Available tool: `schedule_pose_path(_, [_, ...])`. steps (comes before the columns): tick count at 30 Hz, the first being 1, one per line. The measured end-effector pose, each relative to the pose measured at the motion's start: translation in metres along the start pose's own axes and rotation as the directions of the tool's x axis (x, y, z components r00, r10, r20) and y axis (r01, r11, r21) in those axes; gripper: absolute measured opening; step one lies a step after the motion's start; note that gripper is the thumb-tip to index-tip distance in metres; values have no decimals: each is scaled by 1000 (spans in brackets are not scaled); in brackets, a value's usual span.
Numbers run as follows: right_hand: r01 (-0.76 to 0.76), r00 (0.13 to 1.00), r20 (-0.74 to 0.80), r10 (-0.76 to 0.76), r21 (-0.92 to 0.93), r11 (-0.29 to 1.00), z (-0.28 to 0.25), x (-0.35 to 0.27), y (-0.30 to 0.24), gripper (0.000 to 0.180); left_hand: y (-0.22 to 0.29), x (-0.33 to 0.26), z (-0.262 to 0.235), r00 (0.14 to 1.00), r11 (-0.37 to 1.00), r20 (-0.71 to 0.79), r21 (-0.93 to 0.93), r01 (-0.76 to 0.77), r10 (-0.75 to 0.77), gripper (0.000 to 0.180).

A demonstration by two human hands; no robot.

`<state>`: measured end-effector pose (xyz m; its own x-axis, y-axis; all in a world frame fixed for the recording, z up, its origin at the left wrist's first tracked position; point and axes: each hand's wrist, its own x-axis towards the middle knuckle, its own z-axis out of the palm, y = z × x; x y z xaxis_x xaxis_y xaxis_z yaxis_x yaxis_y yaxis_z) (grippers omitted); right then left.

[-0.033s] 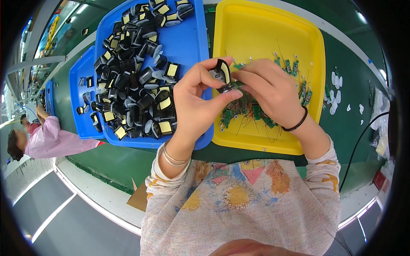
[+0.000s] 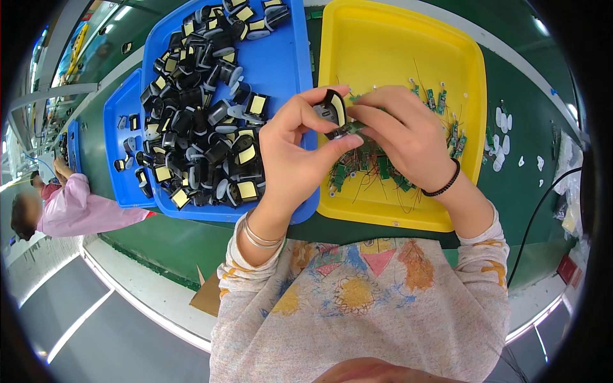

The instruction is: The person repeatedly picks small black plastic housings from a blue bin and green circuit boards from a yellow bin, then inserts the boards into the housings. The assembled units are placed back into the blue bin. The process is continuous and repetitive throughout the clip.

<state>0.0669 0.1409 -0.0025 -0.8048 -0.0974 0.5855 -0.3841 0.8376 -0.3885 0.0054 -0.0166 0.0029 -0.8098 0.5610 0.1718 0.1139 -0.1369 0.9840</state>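
My left hand [image 2: 290,143] is closed around a small black plastic housing [image 2: 331,110] with a cream pad on its curved inside. Thumb and fingers grip it above the left edge of the yellow tray [image 2: 469,57]. At the housing's lower end sits a small green circuit board [image 2: 352,127], pinched between the fingertips of my right hand [image 2: 405,137]. The board's inner end is hidden by the fingers, so I cannot tell how far it sits in the housing. Below my hands, several green circuit boards [image 2: 386,169] with thin wires lie in the yellow tray.
To the left, a blue tray [image 2: 287,64] holds a heap of black housings [image 2: 191,99] with cream pads. A smaller blue tray [image 2: 113,108] adjoins it. White oval pieces [image 2: 501,118] and a black cable [image 2: 533,214] lie at right. Another person [image 2: 80,207] works far left.
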Motion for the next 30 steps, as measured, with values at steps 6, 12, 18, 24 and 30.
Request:
schedule_pose_path(6, [58,997,-60,-54,64,996,-2,0,-1,21,-4,-2,-3,994,991,-8,74,-111,112,32])
schedule_pose_path(12, [83,995,-56,-79,89,992,-5,-1,-2,17,-6,-3,-6,989,987,40,69,-148,145,31])
schedule_pose_path(18, [-232,973,92,213,368,901,-8,-3,0,12,1,0,2,1000,978,6,208,-6,5,29])
schedule_pose_path(24, [-505,844,340,414,765,401,-8,-6,0,11,-2,0,-5,991,971,7,199,-130,131,31])
schedule_pose_path(30, [-591,760,499,416,797,125,-10,-7,-2,13,4,-1,-3,988,971,35,-181,157,-153,38])
